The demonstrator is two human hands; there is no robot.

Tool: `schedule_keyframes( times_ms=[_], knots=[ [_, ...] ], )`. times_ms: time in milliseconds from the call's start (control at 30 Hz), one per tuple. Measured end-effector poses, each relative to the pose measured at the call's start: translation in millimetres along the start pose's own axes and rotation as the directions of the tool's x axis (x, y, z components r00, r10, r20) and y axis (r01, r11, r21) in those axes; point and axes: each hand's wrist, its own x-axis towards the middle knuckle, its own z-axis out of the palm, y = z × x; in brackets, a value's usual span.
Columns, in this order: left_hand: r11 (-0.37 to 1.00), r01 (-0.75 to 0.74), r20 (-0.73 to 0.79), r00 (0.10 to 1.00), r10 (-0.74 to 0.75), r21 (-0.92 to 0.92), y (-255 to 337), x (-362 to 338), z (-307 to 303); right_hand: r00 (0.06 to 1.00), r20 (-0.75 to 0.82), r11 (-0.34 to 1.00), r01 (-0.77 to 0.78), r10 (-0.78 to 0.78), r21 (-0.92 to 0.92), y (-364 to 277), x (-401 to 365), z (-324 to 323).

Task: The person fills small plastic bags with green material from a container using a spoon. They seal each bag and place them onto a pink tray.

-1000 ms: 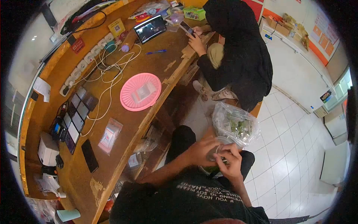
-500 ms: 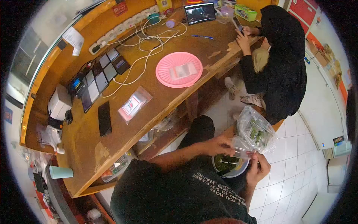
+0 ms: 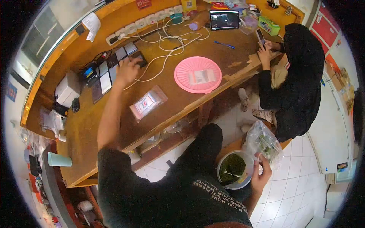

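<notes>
My left hand (image 3: 128, 72) reaches over the desk, fingers spread and slightly blurred, above the row of phones (image 3: 105, 81). Low on the right, my right hand (image 3: 262, 173) has its thumb and fingers pinched together on something small that I cannot make out. It is at the rim of a round tub (image 3: 246, 180) holding green shredded matter (image 3: 232, 167) and a light-handled utensil. Against its fingertips rests a clear plastic bag (image 3: 266, 146) with green contents.
On the desk (image 3: 159, 121) are a pink lid (image 3: 181, 78) with a small clear packet, plastic packets (image 3: 148, 103), white cables, a blue pen (image 3: 224, 45), a lit screen (image 3: 224, 19) and a mint cup (image 3: 60, 159). A person in black (image 3: 294, 91) sits at right holding a phone.
My left hand has left the tub and swung up-left to the phones. The clear plastic stretched between both hands is no longer there. The view has shifted, and the loose black phone is no longer visible.
</notes>
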Motion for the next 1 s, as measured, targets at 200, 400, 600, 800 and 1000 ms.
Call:
schedule_keyframes(
  times_ms=[200, 400, 600, 800, 1000],
  knots=[
    [0.942, 0.334, 0.199, 0.922, -0.334, 0.034, -90.5, 70.7, 80.5, 0.985, 0.172, 0.998, 0.034, -0.026, -0.046, -20.7, 9.6, 14.0],
    [0.92, 0.39, 0.233, 0.898, -0.373, -0.03, -83.4, 83.1, 89.9, 0.979, 0.199, 0.992, -0.015, 0.04, -0.123, -13.7, 9.3, 15.0],
    [0.908, 0.419, 0.238, 0.881, -0.408, 0.007, -70.5, 82.2, 78.8, 0.979, 0.205, 0.992, 0.007, 0.019, -0.124, -16.9, 14.8, 20.3],
    [0.919, 0.392, 0.207, 0.896, -0.394, 0.054, -68.9, 86.7, 74.2, 0.979, 0.202, 0.992, 0.025, 0.0, -0.122, -16.7, 16.7, 22.1],
    [0.975, 0.107, -0.268, 0.95, -0.158, -0.195, -45.5, 78.6, 55.0, 0.987, 0.159, 0.993, 0.029, -0.011, -0.114, -19.2, 12.1, 13.9]
  ],
)
